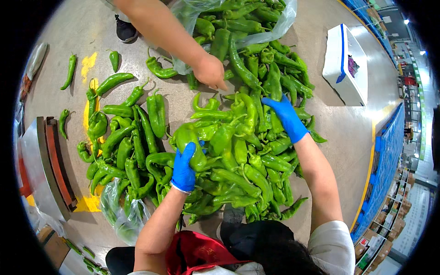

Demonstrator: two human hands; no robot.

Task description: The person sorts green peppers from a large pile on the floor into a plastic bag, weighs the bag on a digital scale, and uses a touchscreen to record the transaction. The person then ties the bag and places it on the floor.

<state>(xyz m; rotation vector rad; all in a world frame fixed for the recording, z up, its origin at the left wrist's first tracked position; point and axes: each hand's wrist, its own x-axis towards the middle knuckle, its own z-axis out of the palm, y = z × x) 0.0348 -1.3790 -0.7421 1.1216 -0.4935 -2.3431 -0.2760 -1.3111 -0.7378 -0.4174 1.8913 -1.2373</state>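
My left hand (185, 168), in a blue glove, grips a broad green pepper (190, 142) over the heap, its fingertips showing behind the pepper. My right hand (288, 118), gloved the same way, is on a long green pepper (274, 82) at the heap's right side, with the thumb across it. Beneath and between my hands lies a large pile of long green peppers (237, 165) on the floor. To the left is a second group of darker green peppers (137, 141). The far peppers (240, 25) spill from an open clear plastic bag (282, 29).
Another person's bare hand (209, 72) reaches in from the top left, over the far peppers. A white foam box (335, 65) with blue tape stands at right. A clear bag with peppers (122, 213) lies lower left, near a metal-and-red frame (51, 165). Blue pallets (383, 165) line the right.
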